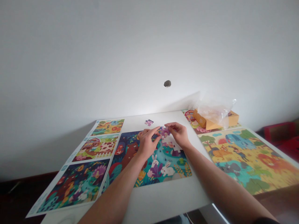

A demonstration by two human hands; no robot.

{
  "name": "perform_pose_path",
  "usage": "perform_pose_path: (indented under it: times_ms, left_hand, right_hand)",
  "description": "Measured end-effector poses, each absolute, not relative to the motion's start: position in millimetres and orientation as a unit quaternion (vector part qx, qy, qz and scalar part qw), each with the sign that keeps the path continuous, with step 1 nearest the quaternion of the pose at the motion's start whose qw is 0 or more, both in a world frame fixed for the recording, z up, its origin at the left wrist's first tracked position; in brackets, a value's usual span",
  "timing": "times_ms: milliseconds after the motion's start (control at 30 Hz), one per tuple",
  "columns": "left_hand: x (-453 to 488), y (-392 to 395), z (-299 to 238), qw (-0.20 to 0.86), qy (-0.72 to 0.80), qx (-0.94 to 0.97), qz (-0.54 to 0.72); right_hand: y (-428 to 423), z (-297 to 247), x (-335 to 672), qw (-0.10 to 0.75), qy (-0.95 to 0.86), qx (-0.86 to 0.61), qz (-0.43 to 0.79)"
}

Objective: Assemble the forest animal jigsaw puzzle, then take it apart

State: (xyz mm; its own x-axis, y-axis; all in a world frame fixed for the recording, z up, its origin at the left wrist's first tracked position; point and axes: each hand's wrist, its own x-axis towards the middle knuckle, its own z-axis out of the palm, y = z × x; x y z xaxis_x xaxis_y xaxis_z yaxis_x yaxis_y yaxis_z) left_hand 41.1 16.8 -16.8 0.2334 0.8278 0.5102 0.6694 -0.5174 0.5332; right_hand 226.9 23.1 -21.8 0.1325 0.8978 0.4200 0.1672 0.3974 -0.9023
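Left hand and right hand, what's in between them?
The head view shows a purple jigsaw piece between the left hand and the right hand.

Your white counter (pixel 161 199) carries a partly built jigsaw puzzle (pixel 168 168) at its middle, with rabbits and purple flowers showing. A loose purple puzzle piece (pixel 149 122) lies just beyond it, apart from the rest. To your left lies a printed picture sheet (pixel 77 183) with three scenes. To your right spreads a large animal-scene picture (pixel 247 158). Beyond that, a yellow cardboard box (pixel 216 121) sits on a farm picture (pixel 190 121), under a clear plastic bag (pixel 211 110).
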Motion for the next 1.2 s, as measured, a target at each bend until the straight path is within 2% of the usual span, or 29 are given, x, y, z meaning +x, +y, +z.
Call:
perform_pose_path:
  times_ms: [700, 767, 1000, 1200]
  left_hand:
    - [37.1, 17.2, -18.9, 0.071, 0.465, 0.792, 0.389]
    - [37.3, 16.5, -17.7, 0.076, 0.464, 0.796, 0.382]
    - [39.0, 14.4, -16.5, 0.078, 0.469, 0.82, 0.318]
    - [38.6, 15.7, -20.4, 0.073, 0.466, 0.83, 0.298]
  right_hand:
    - [33.4, -20.8, 242.9, 0.677, -0.498, -0.479, 0.252]
    - [34.4, -20.6, 246.2, 0.646, -0.506, -0.506, 0.264]
    - [32.5, -20.7, 245.4, 0.456, -0.564, -0.637, 0.262]
    - [30.8, -22.3, 240.4, 0.416, -0.608, -0.626, 0.258]
